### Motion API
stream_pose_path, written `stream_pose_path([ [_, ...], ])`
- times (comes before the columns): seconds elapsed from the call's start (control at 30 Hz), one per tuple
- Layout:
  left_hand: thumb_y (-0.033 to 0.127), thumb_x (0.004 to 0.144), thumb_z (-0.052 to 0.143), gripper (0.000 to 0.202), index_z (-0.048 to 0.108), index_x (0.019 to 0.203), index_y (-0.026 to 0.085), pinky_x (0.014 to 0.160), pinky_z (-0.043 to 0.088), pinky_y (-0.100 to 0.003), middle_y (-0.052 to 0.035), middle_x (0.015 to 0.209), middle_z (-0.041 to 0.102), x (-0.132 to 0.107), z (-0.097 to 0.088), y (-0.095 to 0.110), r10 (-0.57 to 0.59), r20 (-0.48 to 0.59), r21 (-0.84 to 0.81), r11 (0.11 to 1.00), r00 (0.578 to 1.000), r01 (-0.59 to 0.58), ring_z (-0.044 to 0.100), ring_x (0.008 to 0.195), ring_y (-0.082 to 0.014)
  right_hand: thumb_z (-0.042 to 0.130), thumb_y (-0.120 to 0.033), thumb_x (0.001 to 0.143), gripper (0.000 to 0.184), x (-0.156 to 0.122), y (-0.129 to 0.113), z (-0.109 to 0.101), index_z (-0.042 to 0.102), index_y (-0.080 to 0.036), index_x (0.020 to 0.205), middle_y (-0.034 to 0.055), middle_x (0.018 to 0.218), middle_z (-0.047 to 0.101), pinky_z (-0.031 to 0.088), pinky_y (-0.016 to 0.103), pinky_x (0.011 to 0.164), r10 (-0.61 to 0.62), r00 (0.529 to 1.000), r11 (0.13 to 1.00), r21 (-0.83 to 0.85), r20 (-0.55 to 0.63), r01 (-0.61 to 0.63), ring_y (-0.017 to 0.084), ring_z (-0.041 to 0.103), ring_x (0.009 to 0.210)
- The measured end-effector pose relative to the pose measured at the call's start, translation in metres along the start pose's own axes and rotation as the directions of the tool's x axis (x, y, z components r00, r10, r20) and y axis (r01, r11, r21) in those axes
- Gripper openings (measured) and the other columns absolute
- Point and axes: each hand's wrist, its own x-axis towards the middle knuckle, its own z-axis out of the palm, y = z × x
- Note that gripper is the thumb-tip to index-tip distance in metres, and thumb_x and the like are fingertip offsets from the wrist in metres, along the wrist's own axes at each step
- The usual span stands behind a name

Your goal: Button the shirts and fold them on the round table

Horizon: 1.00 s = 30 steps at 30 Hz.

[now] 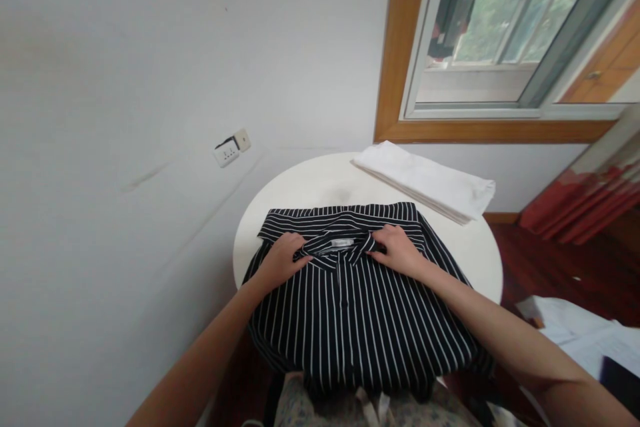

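Note:
A black shirt with white stripes (320,307) lies front side up on a round white table (310,177), its lower end hanging over the near edge. Its collar, with a white label (343,242) inside, faces the far side. My left hand (284,259) pinches the left side of the collar between thumb and fingers. On the collar's right side, my right hand (397,250) grips the fabric the same way. A layer of striped cloth spreads flat beyond the collar.
Folded white cloth (425,177) rests at the table's far right edge. A wall socket (227,153) is on the left wall. A wood-framed window (390,80) stands behind, with a red curtain (585,203) at right. White papers or cloth (590,333) lie lower right.

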Motion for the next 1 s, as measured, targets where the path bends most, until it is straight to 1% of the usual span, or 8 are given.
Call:
stream_pose_path([
  [0.2, 0.020, 0.083, 0.053, 0.014, 0.059, 0.096, 0.019, 0.092, 0.045, -0.038, -0.0072, 0.099, 0.061, -0.014, -0.025, 0.026, 0.032, -0.170, 0.069, 0.997, 0.985, -0.020, 0.054, 0.098, -0.0220, 0.049, -0.017, 0.088, 0.021, -0.023, -0.003, -0.014, 0.064, -0.020, 0.102, 0.0058, 0.088, 0.064, 0.033, 0.039, 0.083, -0.294, 0.936, 0.956, -0.041, -0.194, 0.292, 0.022, 0.050, 0.090],
  [0.3, 0.009, 0.077, 0.054, 0.024, 0.061, 0.096, 0.021, 0.092, 0.044, -0.038, -0.0058, 0.100, 0.062, -0.034, -0.030, 0.040, 0.120, -0.145, 0.104, 0.989, 0.982, -0.105, 0.053, 0.099, -0.0213, 0.047, -0.012, 0.088, 0.026, -0.044, -0.006, -0.015, 0.063, -0.017, 0.108, 0.0070, 0.090, 0.062, 0.033, 0.039, 0.082, -0.418, 0.887, 0.908, -0.072, -0.197, 0.412, 0.021, 0.049, 0.089],
  [0.47, 0.002, 0.070, 0.052, 0.039, 0.063, 0.101, 0.024, 0.095, 0.042, -0.037, -0.0042, 0.107, 0.062, -0.067, -0.021, 0.060, 0.122, 0.086, -0.043, 0.992, 0.989, -0.119, 0.052, 0.105, -0.0207, 0.048, -0.009, 0.083, 0.039, -0.077, -0.021, -0.008, 0.062, -0.023, 0.116, 0.0066, 0.097, 0.058, 0.036, 0.037, 0.081, -0.369, 0.930, 0.930, -0.002, 0.008, 0.369, 0.020, 0.049, 0.091],
  [0.63, 0.024, 0.083, 0.058, 0.028, 0.063, 0.111, 0.028, 0.100, 0.038, -0.039, -0.0032, 0.113, 0.061, -0.075, -0.035, 0.058, 0.138, 0.161, -0.165, 0.980, 0.977, -0.111, 0.051, 0.110, -0.0208, 0.054, -0.013, 0.077, 0.048, -0.089, -0.020, -0.019, 0.060, -0.027, 0.122, 0.0061, 0.113, 0.057, 0.038, 0.041, 0.090, -0.271, 0.958, 0.952, 0.170, 0.092, 0.253, 0.023, 0.051, 0.105],
  [0.73, 0.030, 0.090, 0.053, 0.019, 0.068, 0.101, 0.029, 0.096, 0.041, -0.035, -0.0018, 0.108, 0.064, -0.067, -0.048, 0.041, 0.103, 0.091, -0.176, 0.981, 0.991, -0.085, 0.054, 0.105, -0.0185, 0.050, -0.020, 0.085, 0.034, -0.087, 0.005, -0.030, 0.064, -0.026, 0.116, 0.0072, 0.113, 0.060, 0.042, 0.041, 0.092, -0.127, 0.991, 0.967, 0.215, -0.047, 0.134, 0.022, 0.054, 0.107],
  [0.83, 0.034, 0.092, 0.048, 0.023, 0.068, 0.099, 0.025, 0.094, 0.043, -0.035, -0.0037, 0.104, 0.066, -0.054, -0.050, 0.017, -0.056, -0.129, -0.094, 0.995, 0.990, 0.044, 0.056, 0.102, -0.0189, 0.047, -0.026, 0.090, 0.026, -0.085, 0.044, -0.034, 0.067, -0.022, 0.106, 0.0082, 0.101, 0.066, 0.047, 0.040, 0.088, 0.167, 0.965, 0.969, 0.217, -0.204, -0.122, 0.022, 0.060, 0.096],
  [0.93, 0.043, 0.091, 0.044, 0.038, 0.063, 0.112, 0.018, 0.099, 0.039, -0.041, -0.0097, 0.110, 0.064, -0.040, -0.044, -0.012, -0.263, -0.382, 0.064, 0.949, 0.886, 0.310, 0.055, 0.106, -0.0245, 0.048, -0.028, 0.088, 0.028, -0.083, 0.083, -0.030, 0.066, -0.017, 0.105, 0.0097, 0.095, 0.069, 0.053, 0.038, 0.078, 0.482, 0.837, 0.871, 0.242, -0.258, -0.428, 0.020, 0.065, 0.078],
  [1.0, 0.048, 0.091, 0.038, 0.048, 0.060, 0.115, 0.013, 0.097, 0.039, -0.043, -0.0142, 0.109, 0.064, -0.032, -0.040, -0.029, -0.383, -0.452, 0.110, 0.873, 0.806, 0.476, 0.056, 0.105, -0.0272, 0.046, -0.025, 0.087, 0.030, -0.077, 0.102, -0.025, 0.064, -0.014, 0.108, 0.0094, 0.090, 0.070, 0.055, 0.033, 0.071, 0.621, 0.763, 0.765, 0.350, -0.178, -0.540, 0.018, 0.067, 0.070],
])
